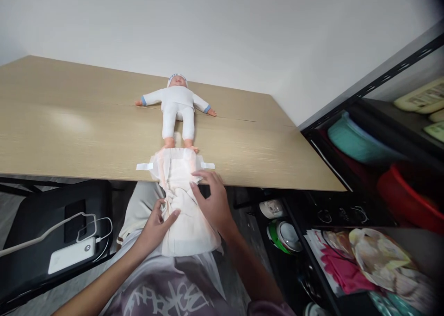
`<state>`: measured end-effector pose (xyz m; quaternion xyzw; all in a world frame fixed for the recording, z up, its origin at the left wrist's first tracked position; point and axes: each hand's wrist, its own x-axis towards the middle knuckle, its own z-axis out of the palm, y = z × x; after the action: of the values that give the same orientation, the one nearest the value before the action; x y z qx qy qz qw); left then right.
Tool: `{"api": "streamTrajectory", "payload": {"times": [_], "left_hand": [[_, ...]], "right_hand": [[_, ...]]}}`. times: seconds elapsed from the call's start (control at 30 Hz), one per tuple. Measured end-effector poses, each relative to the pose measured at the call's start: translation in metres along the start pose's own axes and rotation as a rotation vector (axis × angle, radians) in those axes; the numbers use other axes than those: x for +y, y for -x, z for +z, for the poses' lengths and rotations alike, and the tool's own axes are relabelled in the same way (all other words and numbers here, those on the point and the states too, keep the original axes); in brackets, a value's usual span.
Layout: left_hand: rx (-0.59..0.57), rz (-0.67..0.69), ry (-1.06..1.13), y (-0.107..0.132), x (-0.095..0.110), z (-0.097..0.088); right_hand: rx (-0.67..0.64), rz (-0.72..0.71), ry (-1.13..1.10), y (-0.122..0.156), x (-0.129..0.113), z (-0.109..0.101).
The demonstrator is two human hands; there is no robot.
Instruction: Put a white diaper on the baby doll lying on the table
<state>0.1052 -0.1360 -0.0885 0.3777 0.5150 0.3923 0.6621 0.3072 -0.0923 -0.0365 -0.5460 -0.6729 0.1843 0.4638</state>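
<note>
A baby doll [178,108] in a white suit lies on its back on the wooden table [86,135], feet toward me. A white diaper [180,191] with side tabs is spread over the table's front edge and hangs down onto my lap. My left hand [156,226] pinches the diaper's left edge below the table edge. My right hand [213,200] lies on the diaper's right side, fingers stretched toward the table edge.
A black chair [41,232] at my left carries a white power bank [71,256] with cables. At the right, a dark shelf rack [364,135] holds teal and red basins, packets and cups low down. A white wall rises behind the table.
</note>
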Motion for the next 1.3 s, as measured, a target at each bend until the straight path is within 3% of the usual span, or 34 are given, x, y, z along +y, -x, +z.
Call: {"api": "streamTrajectory", "payload": {"times": [0.17, 0.3, 0.4, 0.47, 0.57, 0.67, 0.73, 0.83, 0.97, 1.17, 1.3], "left_hand": [[-0.076, 0.023, -0.163, 0.002, 0.004, -0.007], [-0.173, 0.119, -0.488, 0.000, 0.015, -0.037], [-0.250, 0.220, -0.815, -0.008, 0.047, -0.063], [-0.212, 0.360, -0.984, -0.023, 0.082, -0.074], [-0.096, 0.628, -1.136, -0.067, 0.140, -0.075], [0.003, 0.982, -1.385, -0.133, 0.182, -0.061], [-0.077, 1.097, -1.626, -0.177, 0.197, -0.048], [-0.360, 1.130, -1.828, -0.224, 0.201, -0.033], [-0.564, 1.198, -1.815, -0.250, 0.193, -0.024], [-0.572, 1.293, -1.563, -0.268, 0.184, -0.027], [-0.613, 1.268, -1.419, -0.269, 0.199, -0.022]], "right_hand": [[-0.268, -0.159, 0.238, -0.046, 0.013, 0.039], [-0.386, -0.121, 0.387, -0.056, 0.034, 0.063], [-0.389, -0.103, 0.405, -0.054, 0.042, 0.069], [-0.366, -0.097, 0.404, -0.052, 0.045, 0.072], [-0.341, -0.101, 0.415, -0.052, 0.046, 0.075], [-0.325, -0.113, 0.430, -0.051, 0.046, 0.078], [-0.307, -0.130, 0.435, -0.050, 0.045, 0.078], [-0.295, -0.174, 0.410, -0.048, 0.041, 0.077], [-0.301, -0.174, 0.361, -0.047, 0.037, 0.076], [-0.346, -0.148, 0.348, -0.048, 0.037, 0.075], [-0.396, -0.153, 0.369, -0.054, 0.040, 0.076]]}}
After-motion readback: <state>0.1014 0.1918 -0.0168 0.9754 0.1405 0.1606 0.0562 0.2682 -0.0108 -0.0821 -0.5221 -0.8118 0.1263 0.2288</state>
